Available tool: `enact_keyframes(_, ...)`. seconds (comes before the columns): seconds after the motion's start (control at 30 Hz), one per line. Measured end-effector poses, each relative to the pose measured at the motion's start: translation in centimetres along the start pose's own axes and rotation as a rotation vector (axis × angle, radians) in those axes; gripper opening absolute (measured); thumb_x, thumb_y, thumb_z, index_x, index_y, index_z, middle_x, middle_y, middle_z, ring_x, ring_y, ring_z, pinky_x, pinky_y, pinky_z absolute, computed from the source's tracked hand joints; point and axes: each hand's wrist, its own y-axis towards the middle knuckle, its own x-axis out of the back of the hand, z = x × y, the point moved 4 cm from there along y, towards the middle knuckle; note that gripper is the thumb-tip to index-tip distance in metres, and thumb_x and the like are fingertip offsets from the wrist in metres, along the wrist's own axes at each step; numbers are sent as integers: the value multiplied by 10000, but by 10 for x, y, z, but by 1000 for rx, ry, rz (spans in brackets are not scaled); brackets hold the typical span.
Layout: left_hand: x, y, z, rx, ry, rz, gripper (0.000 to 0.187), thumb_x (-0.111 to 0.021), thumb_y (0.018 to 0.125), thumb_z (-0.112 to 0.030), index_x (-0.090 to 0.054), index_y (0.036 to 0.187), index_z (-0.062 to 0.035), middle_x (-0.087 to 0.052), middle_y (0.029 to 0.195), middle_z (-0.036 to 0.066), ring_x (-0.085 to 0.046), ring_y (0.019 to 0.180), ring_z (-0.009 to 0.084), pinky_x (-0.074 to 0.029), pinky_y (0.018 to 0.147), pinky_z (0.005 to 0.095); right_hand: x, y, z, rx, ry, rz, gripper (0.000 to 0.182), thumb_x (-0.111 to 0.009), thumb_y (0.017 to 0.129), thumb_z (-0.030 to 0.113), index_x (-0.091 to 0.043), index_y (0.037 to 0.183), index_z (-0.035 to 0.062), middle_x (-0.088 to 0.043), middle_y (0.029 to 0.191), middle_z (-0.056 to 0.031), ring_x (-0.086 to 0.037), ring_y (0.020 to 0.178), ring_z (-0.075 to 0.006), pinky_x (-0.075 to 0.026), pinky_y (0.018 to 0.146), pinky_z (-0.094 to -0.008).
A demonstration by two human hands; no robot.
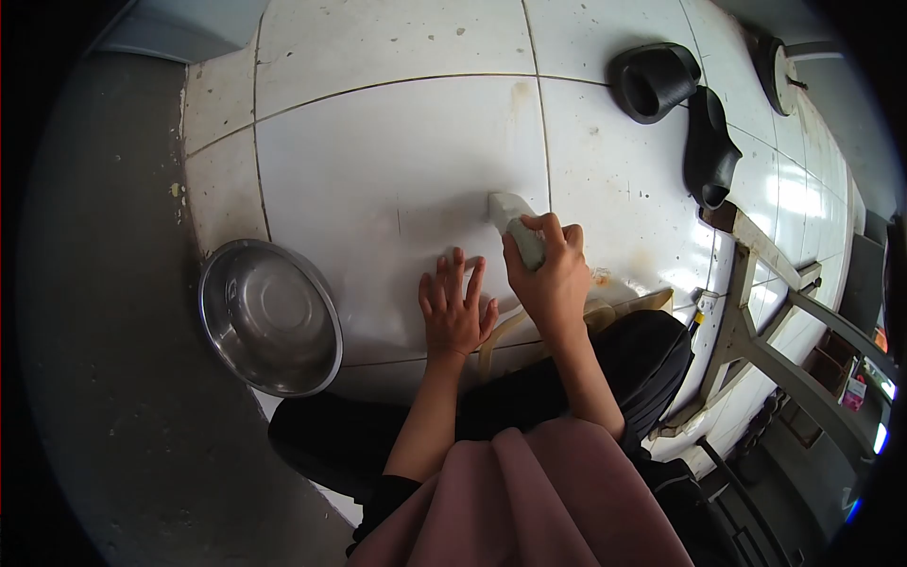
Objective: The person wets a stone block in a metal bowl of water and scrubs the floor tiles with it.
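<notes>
My right hand [553, 274] is closed around a pale grey-green tool [526, 244] with a whitish front edge, held low over the white tiled floor [378, 142]. That edge overlaps the large tile near a grout line; the exact kind of tool cannot be made out under my fingers. To its left, my left hand [456, 307] lies palm down on the same tile, fingers spread and holding nothing. A stainless steel bowl [269, 317] stands farther left, by the border of the tiles.
Black slip-on shoes [710, 146] lie at the upper right. A worn whitish frame [756, 321] stands on the right side. Dark grey floor [113, 283] borders the tiles on the left. Near my right knee lies a yellowish strip [499, 338].
</notes>
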Motion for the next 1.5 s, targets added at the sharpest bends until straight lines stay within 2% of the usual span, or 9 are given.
enact_keyframes(0.27,0,1,0,2,4,9,619,-495,862,-435,-444,1416,-161,-316,1513,138,-319,1355,336,-244,1080,550,-1,123,24,-101,3,30,308,-723,755,326,-685,936,79,-689,774,-188,-686,744,-356,-543,665,-412)
enact_keyframes(0.37,1,1,0,0,5,12,621,-494,862,-436,-442,1417,-163,-319,1509,141,-330,1347,340,-247,1077,552,12,74,18,-122,-55,176,293,-741,748,303,-683,932,82,-678,779,-187,-683,733,-353,-545,662,-412)
enact_keyframes(0.53,1,2,0,-7,9,9,622,-497,862,-426,-437,1419,-156,-325,1504,146,-346,1335,352,-250,1072,554,-11,1,-4,18,38,-112,267,-761,724,264,-649,947,171,-561,825,-149,-647,615,-317,-526,492,-412)
enact_keyframes(0.7,1,2,-1,-13,13,-8,612,-506,858,-407,-450,1410,-148,-346,1491,149,-349,1332,355,-253,1071,553,-5,132,28,-129,79,5,329,-724,726,312,-676,924,54,-694,769,-171,-679,743,-360,-546,672,-416)
enact_keyframes(1.0,2,2,-1,-7,6,27,627,-514,844,-399,-445,1410,-139,-346,1488,148,-331,1340,357,-245,1074,560,-8,5,0,17,84,-54,266,-768,714,271,-658,934,169,-570,812,-127,-652,617,-302,-526,475,-376)
enact_keyframes(1.13,2,2,-2,-15,20,18,627,-519,846,-405,-442,1410,-143,-332,1495,149,-317,1348,355,-243,1077,560,-14,114,29,-32,13,-134,294,-740,740,310,-686,942,103,-651,815,-195,-662,685,-371,-541,626,-438)
enact_keyframes(1.2,1,1,-2,-17,36,21,624,-516,850,-408,-442,1410,-145,-331,1496,148,-316,1349,353,-244,1077,560,0,141,39,-116,-17,128,307,-732,734,314,-688,946,96,-684,838,-177,-674,712,-363,-546,692,-446)
enact_keyframes(1.37,1,1,-1,-18,24,9,612,-499,860,-418,-453,1407,-147,-329,1500,148,-319,1346,347,-244,1076,558,4,33,15,-28,-64,112,276,-759,712,281,-663,926,135,-604,793,-160,-658,600,-299,-532,479,-379)
enact_keyframes(1.5,3,2,-2,-20,20,13,613,-498,862,-418,-457,1404,-135,-335,1496,153,-330,1336,355,-247,1074,555,-6,25,7,-54,72,-51,257,-766,744,296,-679,931,143,-610,802,-157,-658,634,-322,-534,547,-396)
